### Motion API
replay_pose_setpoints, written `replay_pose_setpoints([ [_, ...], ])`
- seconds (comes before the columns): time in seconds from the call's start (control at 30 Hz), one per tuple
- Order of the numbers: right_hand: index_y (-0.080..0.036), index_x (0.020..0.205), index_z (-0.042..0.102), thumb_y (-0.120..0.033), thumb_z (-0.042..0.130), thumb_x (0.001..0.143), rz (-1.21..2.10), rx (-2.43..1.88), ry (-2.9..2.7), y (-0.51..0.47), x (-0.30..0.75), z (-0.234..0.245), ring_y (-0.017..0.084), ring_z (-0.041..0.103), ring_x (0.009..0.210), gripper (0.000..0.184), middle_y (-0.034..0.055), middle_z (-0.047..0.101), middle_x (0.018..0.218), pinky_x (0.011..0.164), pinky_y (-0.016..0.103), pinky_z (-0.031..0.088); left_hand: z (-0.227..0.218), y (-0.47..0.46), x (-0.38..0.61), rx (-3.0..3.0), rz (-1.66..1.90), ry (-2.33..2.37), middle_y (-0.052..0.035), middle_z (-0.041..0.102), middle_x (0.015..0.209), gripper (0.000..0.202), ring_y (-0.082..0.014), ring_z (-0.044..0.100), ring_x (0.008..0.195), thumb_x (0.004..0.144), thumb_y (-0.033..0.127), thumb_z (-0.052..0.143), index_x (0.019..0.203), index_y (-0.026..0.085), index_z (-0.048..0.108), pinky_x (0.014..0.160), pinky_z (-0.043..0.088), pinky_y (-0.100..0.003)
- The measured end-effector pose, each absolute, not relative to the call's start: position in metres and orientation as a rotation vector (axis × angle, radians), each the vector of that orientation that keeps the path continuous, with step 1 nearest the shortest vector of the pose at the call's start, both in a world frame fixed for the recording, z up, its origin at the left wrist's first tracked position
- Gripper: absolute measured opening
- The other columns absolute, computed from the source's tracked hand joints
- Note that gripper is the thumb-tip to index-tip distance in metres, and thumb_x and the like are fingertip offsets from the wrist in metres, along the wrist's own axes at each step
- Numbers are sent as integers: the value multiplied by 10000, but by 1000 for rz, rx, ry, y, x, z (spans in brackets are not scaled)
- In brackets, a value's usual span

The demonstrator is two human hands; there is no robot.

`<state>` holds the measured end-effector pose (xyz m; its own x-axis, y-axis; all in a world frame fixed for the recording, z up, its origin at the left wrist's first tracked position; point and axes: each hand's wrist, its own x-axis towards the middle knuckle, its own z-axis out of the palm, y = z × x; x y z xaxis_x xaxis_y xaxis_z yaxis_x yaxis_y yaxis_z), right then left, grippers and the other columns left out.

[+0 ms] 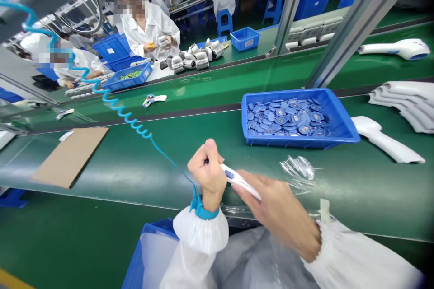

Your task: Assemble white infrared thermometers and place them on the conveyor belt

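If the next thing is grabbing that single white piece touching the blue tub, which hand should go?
Probably the right hand: it's nearer the white piece. The left hand is farther away, with a coiled blue cord at its wrist. Both hands hold the white device, though.

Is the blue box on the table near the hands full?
Partly: the blue box holds many blue pieces below its rim.

One head view — looks forward and steeply down, frame tilted. Left hand [210, 169] and right hand [280, 205] close, center to lower right; green bench [356, 196] mid-frame — co-worker [149, 27] farther, upper left.
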<state>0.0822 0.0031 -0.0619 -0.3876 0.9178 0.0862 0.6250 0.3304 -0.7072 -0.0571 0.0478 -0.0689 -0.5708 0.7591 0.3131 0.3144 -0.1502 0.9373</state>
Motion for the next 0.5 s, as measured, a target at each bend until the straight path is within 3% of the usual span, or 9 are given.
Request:
replay_pose_setpoints([
  [0.13, -140, 929, 699, -363, 319, 1078, 197, -1318, -2338, -1, 68, -73, 140, 491, 388, 465, 20, 582, 538, 480, 317, 167, -71, 60, -63, 1311, 1587, 1909, 15, 464, 444, 591, -115, 449, 457, 1003, 435, 497, 455, 216, 471, 544, 404, -293],
  [0.27, -172, 932, 689, -355, 386, 1071, 222, -1264, -2255, 4, 72, -72, 132, 509, 413, 380, -10, 590, 560, 466, 304, 208, -70, 65, -71, 1290, 1588, 1715, 9, 466, 472, 609, -118, 477, 486, 1017, 499, 458, 481, 211, 437, 568, 431, -292],
  [0.33, -208, 908, 678, -383, 415, 1067, 397, -1264, -2182, 8, 79, -68, 121, 516, 454, 353, -27, 600, 593, 466, 283, 274, -66, 63, -81, 1274, 1513, 1449, 2, 534, 551, 548, -126, 531, 548, 1005, 566, 470, 597, 201, 493, 601, 465, -288],
  [0.4, -233, 902, 680, -414, 432, 1061, 556, -1277, -2122, 13, 88, -66, 117, 543, 510, 346, -28, 632, 642, 490, 258, 356, -62, 58, -94, 1312, 1361, 1213, -25, 648, 746, 418, -143, 598, 673, 920, 593, 627, 831, 188, 579, 656, 502, -285],
  [0.5, -258, 989, 711, -458, 462, 1045, 690, -1263, -2089, 18, 98, -69, 121, 607, 598, 325, -17, 725, 797, 555, 232, 462, -58, 46, -108, 1397, 1153, 1115, -87, 697, 1061, 503, -175, 643, 867, 795, 487, 815, 1128, 190, 583, 761, 537, -297],
])
